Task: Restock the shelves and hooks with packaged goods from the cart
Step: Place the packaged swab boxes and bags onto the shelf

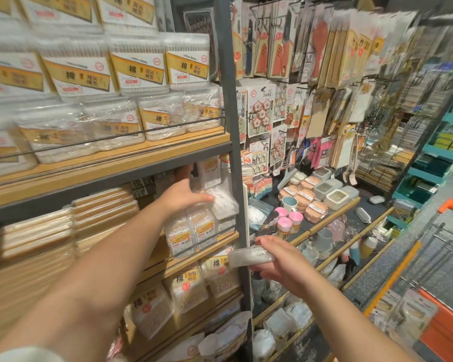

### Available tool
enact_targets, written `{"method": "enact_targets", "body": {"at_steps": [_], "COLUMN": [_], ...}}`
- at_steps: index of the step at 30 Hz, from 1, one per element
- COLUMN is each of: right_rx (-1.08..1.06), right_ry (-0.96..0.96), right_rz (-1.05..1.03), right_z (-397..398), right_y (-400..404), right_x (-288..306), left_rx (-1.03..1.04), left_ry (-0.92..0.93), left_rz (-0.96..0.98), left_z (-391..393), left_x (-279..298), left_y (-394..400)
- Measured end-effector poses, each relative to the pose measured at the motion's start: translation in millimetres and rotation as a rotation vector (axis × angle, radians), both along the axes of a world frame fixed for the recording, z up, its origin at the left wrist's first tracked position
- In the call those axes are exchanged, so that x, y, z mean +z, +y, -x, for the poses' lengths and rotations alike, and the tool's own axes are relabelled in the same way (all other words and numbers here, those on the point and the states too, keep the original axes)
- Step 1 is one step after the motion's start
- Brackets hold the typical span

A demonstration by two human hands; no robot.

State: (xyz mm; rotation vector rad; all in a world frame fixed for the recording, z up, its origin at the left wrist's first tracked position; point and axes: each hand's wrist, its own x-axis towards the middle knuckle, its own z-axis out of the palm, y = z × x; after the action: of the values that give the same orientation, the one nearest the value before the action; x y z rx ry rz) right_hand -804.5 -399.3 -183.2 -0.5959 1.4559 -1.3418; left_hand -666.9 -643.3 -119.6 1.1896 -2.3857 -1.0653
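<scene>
At shelf | left hand (186, 195) touches clear bag (224, 202) | right hand (280, 259) grips pack (250, 257) | "sticky" card (262, 111)

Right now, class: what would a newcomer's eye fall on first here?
The left hand reaching into the middle shelf, touching a clear packet. Lower right, the right hand has its grip on a clear flat pack. Upper left, stacked cotton swab boxes.
</scene>
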Motion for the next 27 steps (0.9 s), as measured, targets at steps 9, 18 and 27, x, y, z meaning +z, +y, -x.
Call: {"method": "enact_targets", "body": {"at_steps": [9,18,27], "right_rx": [-0.086,0.031,0.193], "right_ry": [-0.194,-0.163,0.031], "right_rz": [0.088,0.153,0.068], "right_z": [-12,-3,4], "right_y": [-48,-67,-72], "right_x": [-5,17,29], "left_rx": [-0.046,-0.351,-0.397], "left_ry": [-0.010,0.050,-0.076], "left_rz": [0.097,0.173,0.096], "left_z": [4,-8,-1], "left_x": [-10,-10,-2], "left_y": [13,18,12]}}
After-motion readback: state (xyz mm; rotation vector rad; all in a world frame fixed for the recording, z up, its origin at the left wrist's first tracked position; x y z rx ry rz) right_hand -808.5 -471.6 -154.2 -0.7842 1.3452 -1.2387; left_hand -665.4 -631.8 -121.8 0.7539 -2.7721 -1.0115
